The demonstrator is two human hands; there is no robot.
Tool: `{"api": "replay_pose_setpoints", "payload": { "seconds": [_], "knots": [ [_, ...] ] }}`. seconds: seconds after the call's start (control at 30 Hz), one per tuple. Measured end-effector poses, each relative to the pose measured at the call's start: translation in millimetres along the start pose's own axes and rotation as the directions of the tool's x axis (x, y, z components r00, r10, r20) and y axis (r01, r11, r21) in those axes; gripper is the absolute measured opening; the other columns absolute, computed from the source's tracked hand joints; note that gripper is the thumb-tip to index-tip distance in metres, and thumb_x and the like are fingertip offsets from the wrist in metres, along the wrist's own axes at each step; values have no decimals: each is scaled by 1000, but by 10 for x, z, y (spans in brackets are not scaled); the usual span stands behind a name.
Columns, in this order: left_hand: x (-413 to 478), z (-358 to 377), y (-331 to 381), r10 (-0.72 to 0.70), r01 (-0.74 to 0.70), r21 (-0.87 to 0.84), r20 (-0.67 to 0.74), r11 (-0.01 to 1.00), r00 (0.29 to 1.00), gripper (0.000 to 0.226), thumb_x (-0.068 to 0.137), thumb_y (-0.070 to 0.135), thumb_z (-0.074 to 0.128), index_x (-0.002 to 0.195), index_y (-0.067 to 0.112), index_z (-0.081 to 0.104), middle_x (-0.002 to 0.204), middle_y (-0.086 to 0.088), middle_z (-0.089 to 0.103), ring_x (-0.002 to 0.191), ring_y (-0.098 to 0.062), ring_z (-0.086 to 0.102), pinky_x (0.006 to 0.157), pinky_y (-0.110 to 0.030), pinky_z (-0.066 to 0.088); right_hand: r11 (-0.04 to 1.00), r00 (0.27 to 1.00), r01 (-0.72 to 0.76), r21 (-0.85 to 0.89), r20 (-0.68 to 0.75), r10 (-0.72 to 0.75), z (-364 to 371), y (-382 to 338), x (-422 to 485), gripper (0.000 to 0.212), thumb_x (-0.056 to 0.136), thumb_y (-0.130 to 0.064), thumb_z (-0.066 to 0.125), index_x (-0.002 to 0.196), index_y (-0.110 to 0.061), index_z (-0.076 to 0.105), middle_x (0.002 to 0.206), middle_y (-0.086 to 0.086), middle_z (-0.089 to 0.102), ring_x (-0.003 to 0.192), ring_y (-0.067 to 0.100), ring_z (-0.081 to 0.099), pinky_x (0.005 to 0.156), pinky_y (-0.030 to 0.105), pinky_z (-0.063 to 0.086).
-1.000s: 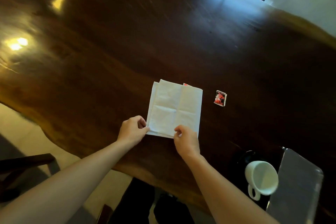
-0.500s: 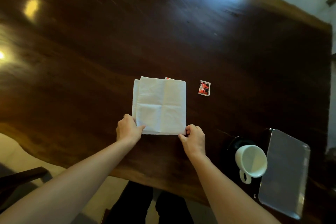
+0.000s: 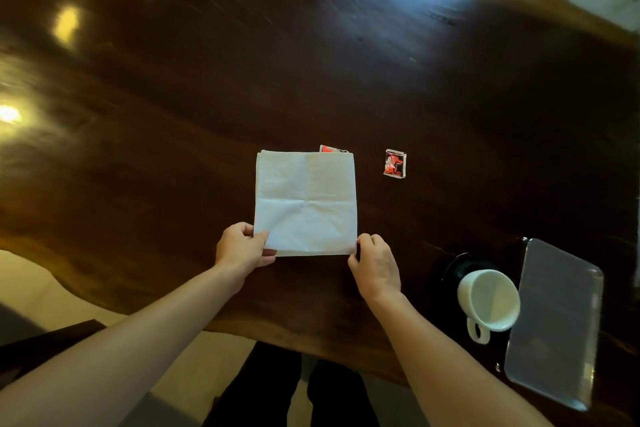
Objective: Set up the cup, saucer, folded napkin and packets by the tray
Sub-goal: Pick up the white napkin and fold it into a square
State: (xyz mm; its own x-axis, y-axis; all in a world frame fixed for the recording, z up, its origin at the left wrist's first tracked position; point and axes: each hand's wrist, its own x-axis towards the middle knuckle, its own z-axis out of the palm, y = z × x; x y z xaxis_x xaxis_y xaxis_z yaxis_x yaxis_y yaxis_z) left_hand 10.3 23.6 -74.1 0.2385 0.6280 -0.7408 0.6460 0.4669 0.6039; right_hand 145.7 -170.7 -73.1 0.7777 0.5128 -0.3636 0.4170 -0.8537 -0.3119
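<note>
White creased paper napkin [image 3: 306, 203] flat on dark wooden table [image 3: 207, 80], fold unfinished. Left hand [image 3: 240, 250] and right hand [image 3: 375, 265] pinching near corners. White ceramic cup [image 3: 489, 302] on dark saucer [image 3: 453, 265] beside grey rectangular tray [image 3: 554, 322]: apparently placed. Red packet [image 3: 394, 164] apart, second red packet [image 3: 330, 149] under napkin: still to move.

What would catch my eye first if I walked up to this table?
The white napkin in the middle of the dark wooden table, pinched at its near corners by the left hand and right hand. Next, the white cup beside the silver tray at right.
</note>
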Motion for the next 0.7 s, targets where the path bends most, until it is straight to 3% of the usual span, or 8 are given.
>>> {"api": "replay_pose_setpoints", "payload": {
  "seconds": [0.2, 0.27, 0.37, 0.5, 0.6, 0.7],
  "knots": [
    [59, -127, -248, -1, 2, 73, -18, 997, 1000, 17, 89, 5, 70, 92, 13, 56, 104, -11, 67, 91, -26, 69, 70, -37, 63, 997, 1000, -3, -81, -1, 3, 11, 6, 15, 9, 97, -13, 52, 93, -9, 59, 89, 4, 57, 79, 19, 52, 63, 30, 42],
    [74, -157, -235, 3, -6, 124, 21, 992, 1000, 22, 85, 7, 76, 93, 16, 57, 98, -8, 68, 87, -25, 69, 68, -37, 62, 999, 999, -38, -19, -3, 38, 12, -5, 24, 10, 96, -13, 52, 92, -10, 60, 89, 4, 58, 80, 20, 55, 65, 33, 48],
    [83, -169, -202, 5, -36, 353, 88, 935, 996, 18, 85, 18, 78, 87, 21, 60, 89, -4, 68, 77, -21, 69, 56, -29, 56, 984, 992, -127, 122, 8, 127, 20, -35, 62, 11, 97, -18, 53, 96, -13, 62, 90, 0, 59, 82, 17, 56, 68, 31, 49],
    [158, -202, -103, -75, 24, 473, 90, 881, 993, 23, 96, 40, 60, 86, 20, 65, 82, -2, 70, 69, -19, 72, 54, -29, 57, 926, 969, -248, 285, 70, 238, 7, -126, 227, 22, 98, -28, 54, 105, -13, 67, 99, 3, 64, 91, 19, 62, 73, 30, 49],
    [237, -255, -72, -82, -42, 644, 162, 764, 983, 29, 96, 41, 59, 81, 17, 68, 72, 0, 73, 62, -16, 71, 51, -27, 55, 913, 964, -266, 310, 72, 257, -30, -232, 396, 27, 99, -29, 52, 111, -12, 69, 100, 3, 67, 99, 22, 64, 72, 30, 44],
    [291, -294, -87, -43, -153, 810, 214, 566, 976, 30, 88, 48, 65, 71, 24, 64, 62, 5, 72, 53, -12, 68, 48, -23, 53, 918, 959, -283, 277, 96, 266, -92, -328, 568, 36, 99, -29, 55, 130, -11, 62, 120, 8, 67, 112, 25, 62, 86, 34, 49]
  ]
}}
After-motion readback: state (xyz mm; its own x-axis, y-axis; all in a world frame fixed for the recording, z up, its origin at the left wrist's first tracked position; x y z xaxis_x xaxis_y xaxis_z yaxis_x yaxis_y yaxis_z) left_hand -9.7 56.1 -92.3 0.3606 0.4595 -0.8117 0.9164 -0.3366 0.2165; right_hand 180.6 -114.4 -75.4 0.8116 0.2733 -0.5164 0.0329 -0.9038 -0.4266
